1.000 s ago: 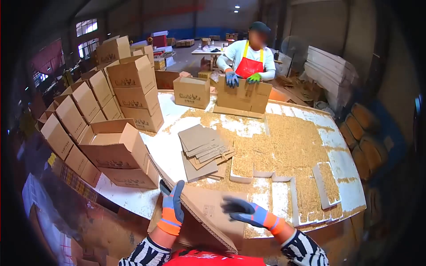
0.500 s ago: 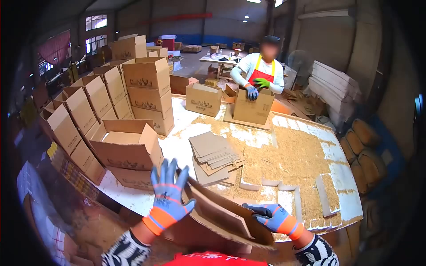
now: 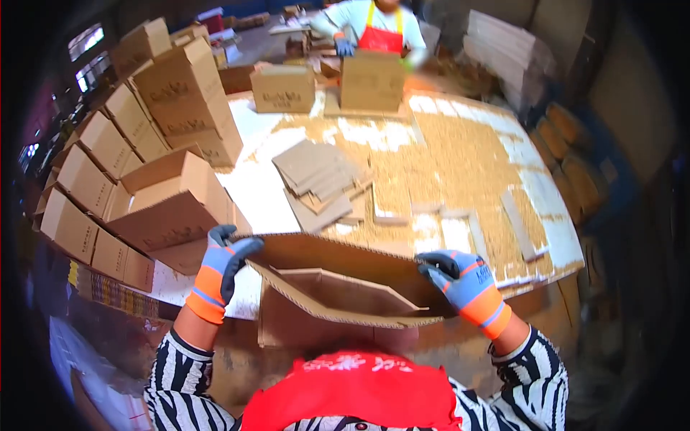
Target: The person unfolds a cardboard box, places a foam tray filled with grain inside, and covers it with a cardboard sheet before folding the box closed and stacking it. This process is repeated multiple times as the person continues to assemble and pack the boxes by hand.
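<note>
A brown cardboard box [image 3: 323,266], partly opened out with an inner piece of card [image 3: 345,291] in it, is held in front of my body at the table's near edge. My left hand [image 3: 226,262], in a grey-blue and orange glove, has its fingers closed on the box's left end. My right hand [image 3: 456,276], gloved alike, grips the right end, its thumb and fingers bent round the cardboard edge. Beyond the box lies a loose pile of flat cardboard pieces [image 3: 320,176]. An open box [image 3: 169,205] stands left of the pile.
Stacked cartons [image 3: 90,172] line the left side. The white table [image 3: 251,140] bears a tan crumbly layer [image 3: 460,154]. Across it a person in a red apron [image 3: 381,36] touches a carton [image 3: 371,80]. White slabs [image 3: 507,54] are piled at the back right.
My left hand has gone from spread fingers to a grip on the box's left end. The box has opened wider and turned more level. The view has tilted downward.
</note>
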`<state>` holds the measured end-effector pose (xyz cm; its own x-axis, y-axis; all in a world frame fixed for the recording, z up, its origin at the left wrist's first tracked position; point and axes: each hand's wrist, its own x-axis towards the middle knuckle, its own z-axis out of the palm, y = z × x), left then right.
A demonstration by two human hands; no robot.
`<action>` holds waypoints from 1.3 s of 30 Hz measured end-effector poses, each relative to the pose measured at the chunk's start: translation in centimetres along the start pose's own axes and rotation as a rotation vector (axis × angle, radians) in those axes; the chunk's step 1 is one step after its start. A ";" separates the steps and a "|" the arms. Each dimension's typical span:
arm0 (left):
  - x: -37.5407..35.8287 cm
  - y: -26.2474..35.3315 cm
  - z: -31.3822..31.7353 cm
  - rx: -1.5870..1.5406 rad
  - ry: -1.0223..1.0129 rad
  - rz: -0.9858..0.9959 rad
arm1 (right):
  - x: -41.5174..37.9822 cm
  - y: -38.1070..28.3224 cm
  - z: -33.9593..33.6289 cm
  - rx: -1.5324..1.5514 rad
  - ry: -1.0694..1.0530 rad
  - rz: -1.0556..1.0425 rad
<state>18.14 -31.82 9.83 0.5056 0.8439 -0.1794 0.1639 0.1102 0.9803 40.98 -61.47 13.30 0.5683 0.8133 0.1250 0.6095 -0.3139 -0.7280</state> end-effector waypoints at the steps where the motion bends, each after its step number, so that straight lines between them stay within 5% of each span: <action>1: 0.4 -1.9 0.0 -0.065 0.002 0.118 | 0.0 0.4 0.6 0.060 0.024 0.006; 2: 0.2 -1.8 1.4 -0.233 0.107 0.053 | 0.5 1.0 0.9 0.073 0.051 0.053; 5: 1.5 -7.0 3.8 -0.240 0.182 0.383 | 0.6 3.9 1.9 0.103 0.120 0.144; 8: -0.7 -2.5 3.6 -0.241 -0.088 0.155 | 0.4 3.3 0.6 0.102 0.040 0.194; 12: -2.1 0.5 1.1 0.236 -0.151 0.282 | -2.3 2.1 -2.1 -0.016 -0.167 0.218; 13: -1.8 -0.6 0.6 0.356 -0.132 0.401 | -2.7 2.3 -2.0 0.154 -0.195 0.378; 17: -4.5 3.8 2.3 0.424 -0.400 0.455 | -1.0 2.9 -1.5 0.530 0.239 0.534; 20: -1.8 4.5 1.7 0.722 -0.293 0.698 | 0.8 4.0 -1.3 0.508 0.234 0.467; 22: 0.0 4.7 2.2 0.798 -0.287 0.544 | 1.6 5.7 0.5 0.389 0.218 0.335; 25: 2.7 3.7 1.8 1.200 -0.126 0.584 | 1.3 3.6 1.1 0.324 0.346 0.127; 28: 4.4 4.0 1.1 1.038 -0.200 0.402 | -1.5 -0.3 -0.7 -0.226 0.447 -0.314; 29: 4.5 4.7 1.2 1.077 -0.252 0.365 | -2.6 -2.1 -1.1 -0.241 0.286 -0.346; 31: 5.4 4.3 1.1 1.107 -0.237 0.349 | -3.3 -2.6 0.7 -0.168 0.001 -0.227; 39: 5.1 4.3 0.9 1.063 -0.371 0.445 | -1.8 -0.8 1.1 -0.032 0.096 -0.152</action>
<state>22.18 -27.55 13.11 0.8784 0.4771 -0.0274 0.4398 -0.7848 0.4366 38.86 -62.09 12.95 0.5174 0.8025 0.2971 0.7087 -0.2072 -0.6744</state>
